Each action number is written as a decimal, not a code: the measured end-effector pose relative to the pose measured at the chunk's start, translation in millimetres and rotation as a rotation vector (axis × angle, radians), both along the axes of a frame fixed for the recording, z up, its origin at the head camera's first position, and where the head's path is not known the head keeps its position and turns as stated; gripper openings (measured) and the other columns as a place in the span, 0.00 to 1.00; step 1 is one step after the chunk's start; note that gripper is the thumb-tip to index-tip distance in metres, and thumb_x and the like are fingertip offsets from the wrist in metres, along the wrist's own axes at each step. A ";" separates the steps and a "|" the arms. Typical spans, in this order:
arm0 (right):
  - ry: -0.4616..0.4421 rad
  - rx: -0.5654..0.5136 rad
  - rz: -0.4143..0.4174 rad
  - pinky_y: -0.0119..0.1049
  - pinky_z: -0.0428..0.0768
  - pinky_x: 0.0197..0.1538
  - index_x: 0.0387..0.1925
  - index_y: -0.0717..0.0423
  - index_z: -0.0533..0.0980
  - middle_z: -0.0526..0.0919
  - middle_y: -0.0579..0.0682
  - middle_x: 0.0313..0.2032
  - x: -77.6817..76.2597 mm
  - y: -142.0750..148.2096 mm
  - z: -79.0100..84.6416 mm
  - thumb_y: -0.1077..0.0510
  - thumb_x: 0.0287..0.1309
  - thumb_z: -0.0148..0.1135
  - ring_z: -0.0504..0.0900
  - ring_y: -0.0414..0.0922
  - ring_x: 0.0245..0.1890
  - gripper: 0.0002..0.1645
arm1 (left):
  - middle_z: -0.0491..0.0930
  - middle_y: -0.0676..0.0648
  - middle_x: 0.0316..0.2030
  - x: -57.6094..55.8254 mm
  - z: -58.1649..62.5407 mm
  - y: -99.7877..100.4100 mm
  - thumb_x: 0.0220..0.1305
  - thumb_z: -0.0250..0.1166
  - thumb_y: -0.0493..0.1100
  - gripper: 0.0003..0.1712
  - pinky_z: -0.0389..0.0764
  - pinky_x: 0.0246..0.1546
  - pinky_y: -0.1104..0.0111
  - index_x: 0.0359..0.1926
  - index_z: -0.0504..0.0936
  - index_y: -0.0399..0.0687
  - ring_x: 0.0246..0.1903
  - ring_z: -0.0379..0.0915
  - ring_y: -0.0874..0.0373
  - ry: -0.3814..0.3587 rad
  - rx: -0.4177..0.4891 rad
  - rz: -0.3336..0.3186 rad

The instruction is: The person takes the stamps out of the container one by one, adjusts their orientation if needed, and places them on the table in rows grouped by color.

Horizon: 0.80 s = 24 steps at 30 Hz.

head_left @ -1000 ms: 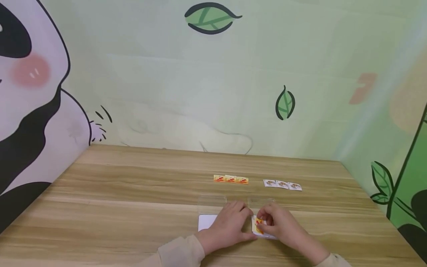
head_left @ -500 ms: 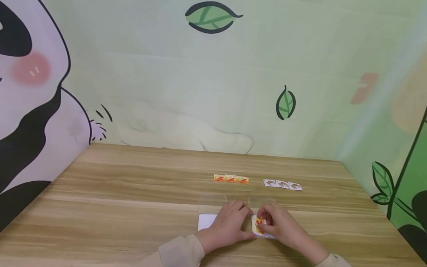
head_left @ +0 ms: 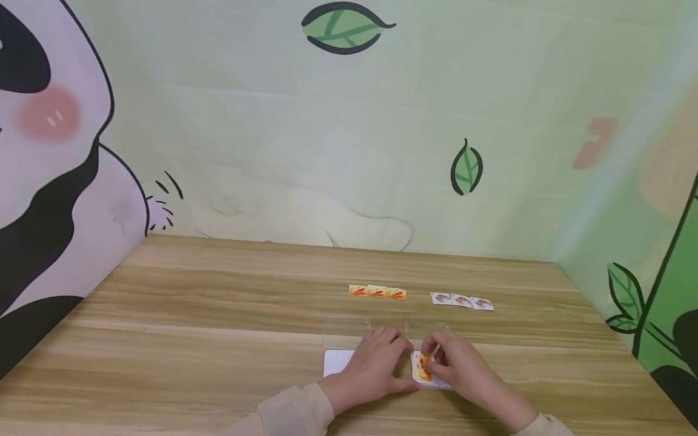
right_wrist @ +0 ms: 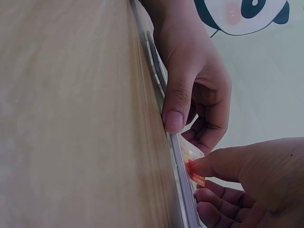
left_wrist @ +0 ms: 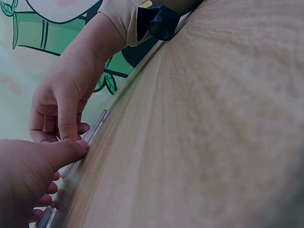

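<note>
My right hand (head_left: pixel 463 369) pinches a small card with an orange, yellow and red picture (head_left: pixel 422 368) over a flat, clear-lidded case at the right of the pair. Its thumb lies on the card's face in the right wrist view, the fingers beyond the edge. Along the left side of the same case (right_wrist: pixel 179 175), my left hand (head_left: pixel 376 366) holds it, thumb at the near corner and fingertips at the far one. Part of the white contents of the second case (head_left: pixel 336 361) shows left of my left hand; the hand hides the rest.
Two clear lids (head_left: pixel 346 333) lie opened behind the cases. Farther back, three orange-yellow cards (head_left: pixel 377 293) lie in a row, and three white cards with brown pictures (head_left: pixel 461 301) lie to their right. A painted wall (head_left: pixel 272 151) borders the wooden table (head_left: pixel 163 339).
My right thumb has shifted slightly, so more of the orange card's picture shows. The left hand and the rows of cards stay where they were.
</note>
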State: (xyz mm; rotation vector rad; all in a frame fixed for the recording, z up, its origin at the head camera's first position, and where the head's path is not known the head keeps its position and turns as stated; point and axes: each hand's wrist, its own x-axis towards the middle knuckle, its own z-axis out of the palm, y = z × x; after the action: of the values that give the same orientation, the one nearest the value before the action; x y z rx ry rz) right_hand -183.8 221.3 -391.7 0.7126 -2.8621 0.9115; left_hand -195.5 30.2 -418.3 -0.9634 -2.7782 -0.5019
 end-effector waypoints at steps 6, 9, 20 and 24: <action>-0.009 0.005 -0.016 0.25 0.71 0.28 0.33 0.51 0.73 0.75 0.43 0.30 0.1 -0.1 1.4 0.65 0.53 0.66 0.70 0.29 0.27 0.10 | 0.74 0.56 0.45 0.2 0.6 -0.6 0.50 0.69 0.65 0.30 0.70 0.56 0.65 0.48 0.79 0.54 0.50 0.68 0.60 0.008 0.005 -0.009; 0.000 0.006 -0.017 0.25 0.71 0.29 0.32 0.51 0.73 0.76 0.43 0.31 0.3 -0.6 2.3 0.65 0.53 0.66 0.71 0.30 0.27 0.10 | 0.74 0.56 0.45 0.0 0.5 -0.8 0.50 0.70 0.65 0.30 0.70 0.56 0.64 0.48 0.79 0.54 0.50 0.68 0.60 0.005 0.007 -0.009; 0.037 -0.001 -0.003 0.24 0.73 0.30 0.33 0.51 0.76 0.78 0.42 0.31 0.0 -1.0 5.5 0.66 0.55 0.64 0.72 0.29 0.28 0.08 | 0.74 0.56 0.45 0.1 0.9 -0.7 0.49 0.70 0.65 0.30 0.70 0.55 0.66 0.48 0.79 0.53 0.50 0.68 0.60 -0.003 0.003 -0.004; 0.050 -0.003 0.009 0.25 0.73 0.30 0.32 0.51 0.77 0.78 0.42 0.32 0.2 0.1 6.3 0.66 0.54 0.65 0.72 0.29 0.28 0.07 | 0.74 0.55 0.46 0.6 1.3 -0.8 0.49 0.70 0.65 0.30 0.70 0.56 0.65 0.48 0.79 0.53 0.50 0.68 0.60 0.004 0.002 -0.002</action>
State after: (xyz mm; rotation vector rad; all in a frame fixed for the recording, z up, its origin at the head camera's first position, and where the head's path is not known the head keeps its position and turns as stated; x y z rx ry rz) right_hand -183.6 221.4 -385.4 0.7370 -2.8161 0.8863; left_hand -194.9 29.4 -417.0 -0.9656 -2.7737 -0.5020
